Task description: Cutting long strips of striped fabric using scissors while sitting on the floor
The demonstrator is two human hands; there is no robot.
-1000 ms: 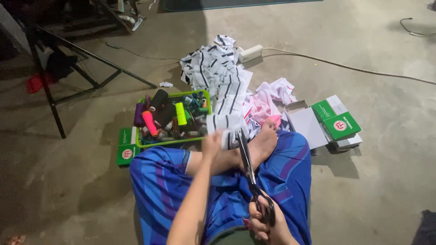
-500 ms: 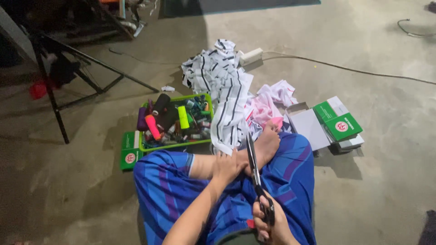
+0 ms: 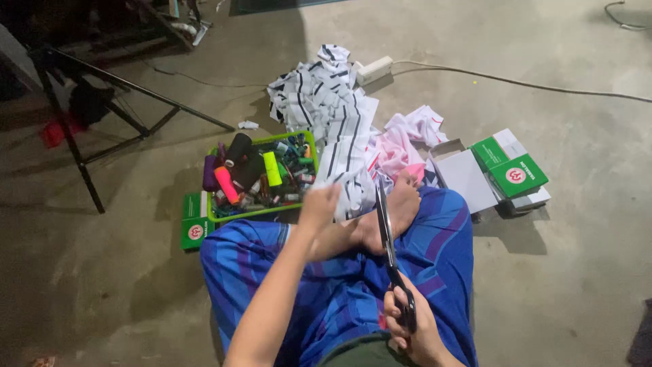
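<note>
I sit cross-legged on a concrete floor in a blue striped cloth, one bare foot [image 3: 401, 207] showing. My left hand [image 3: 319, 207] pinches the near end of a long white fabric strip with black stripes [image 3: 343, 146] that trails away from me. My right hand [image 3: 411, 326] grips the handles of black scissors [image 3: 387, 238], whose blades point forward toward the held end of the strip, just right of my left hand. I cannot tell whether the blades touch the fabric.
A green basket [image 3: 309, 139] of coloured thread spools sits front left, with a green box [image 3: 195, 231] beside it. Pink and white cloth scraps [image 3: 407, 139] and green-and-white boxes [image 3: 513, 173] lie right. A power strip [image 3: 372, 69] with a cable and a black metal stand [image 3: 81, 160] lie further off.
My left hand has shifted along the striped strip, dipping toward my lap and lifting again. The scissors stay pointed forward beside it; my view has moved slightly.
</note>
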